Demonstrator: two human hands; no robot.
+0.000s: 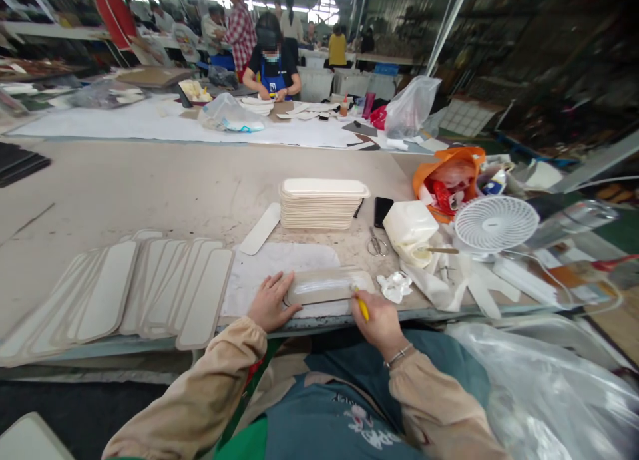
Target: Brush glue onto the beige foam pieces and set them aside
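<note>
Two hands on the same piece rn: my L hand [272, 302] is flat-ish on the left end of the panel [327, 285], fingers spread and not gripping anything, while my R hand [380, 323] has its fingers closed around a yellow brush [362, 305], tip down at the panel's right end. There's a wet white streak along the panel, which is lying on a white cloth [309, 255] at the table [200, 180] edge, right in front of me. Behind it is a neat stack [324, 207] of pale panels w/ a loose strip [260, 230] leaning out beside its left side. Way more panels [150, 287] are fanned out in overlapping rows to my L. On the R, just past the stack, there's a phone [383, 212], scissors [378, 243] and a white tub [410, 227], plus a crumpled tissue [395, 286] nr my R hand and a fan [496, 223] farther over.
</note>
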